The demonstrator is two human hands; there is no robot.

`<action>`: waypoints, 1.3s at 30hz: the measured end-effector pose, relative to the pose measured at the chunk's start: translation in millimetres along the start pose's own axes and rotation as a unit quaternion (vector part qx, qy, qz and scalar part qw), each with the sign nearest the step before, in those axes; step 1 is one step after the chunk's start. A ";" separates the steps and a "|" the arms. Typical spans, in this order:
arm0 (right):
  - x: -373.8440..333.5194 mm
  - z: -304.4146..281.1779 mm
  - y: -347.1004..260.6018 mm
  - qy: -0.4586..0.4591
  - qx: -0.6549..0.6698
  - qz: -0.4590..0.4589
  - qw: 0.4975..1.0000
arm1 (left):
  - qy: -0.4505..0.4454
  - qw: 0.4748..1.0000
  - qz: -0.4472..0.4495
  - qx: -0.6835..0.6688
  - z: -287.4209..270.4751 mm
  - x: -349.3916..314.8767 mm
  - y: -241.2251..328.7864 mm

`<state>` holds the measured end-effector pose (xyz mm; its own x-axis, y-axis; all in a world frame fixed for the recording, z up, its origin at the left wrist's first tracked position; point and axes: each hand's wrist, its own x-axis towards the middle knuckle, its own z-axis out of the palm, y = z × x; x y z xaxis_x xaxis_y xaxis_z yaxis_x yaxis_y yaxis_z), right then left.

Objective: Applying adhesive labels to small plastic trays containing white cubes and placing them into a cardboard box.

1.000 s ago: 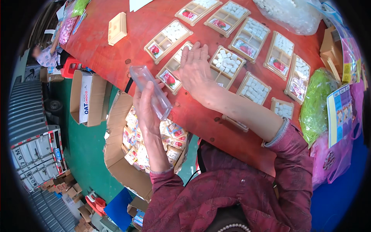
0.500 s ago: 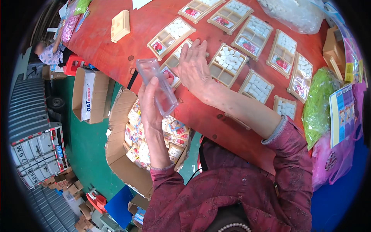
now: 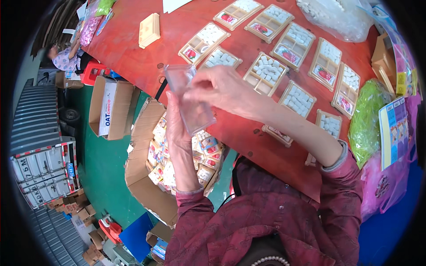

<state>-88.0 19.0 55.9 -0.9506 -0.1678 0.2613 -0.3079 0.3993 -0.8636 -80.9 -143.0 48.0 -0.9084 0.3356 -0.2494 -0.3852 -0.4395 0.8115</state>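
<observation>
The right hand [image 3: 226, 91] has left the compartment tray [image 3: 222, 57] and now touches the clear plastic case [image 3: 197, 117] near the frame's centre; I cannot tell what its bent fingers pinch. The left hand [image 3: 177, 122] clasps the case, its forearm crossing the open carton [image 3: 151, 190], lower left.

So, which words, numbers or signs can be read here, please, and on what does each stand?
I leave wording uncopied.
Cardboard box, white strip: blue and red lettering, legible.
Truck's white doors: dark characters, partly legible.
Truck's blue plate: small, blurred.
Blue-and-purple sheet, right: too small to read.
Strawberry cards: any print too small.
Clear case in the left hand: none visible.
</observation>
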 end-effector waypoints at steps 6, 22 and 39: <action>-16.8 -0.3 -9.2 -0.165 0.356 0.163 0.906 | -0.002 0.998 -0.036 -0.052 3.5 -10.9 -17.4; -42.1 -20.2 9.3 -0.188 0.461 0.196 0.845 | 0.066 0.996 -0.047 -0.034 41.5 -18.8 -33.9; -53.4 -47.3 4.9 -0.184 0.453 0.184 0.853 | -0.034 0.974 -0.097 -0.202 29.2 -14.4 -42.9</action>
<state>-40.7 72.6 58.2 -0.8479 -0.5188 -0.1091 0.3252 -0.3464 -0.8799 -46.5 -104.7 32.3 -0.8045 0.4932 -0.3309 -0.5936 -0.6495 0.4752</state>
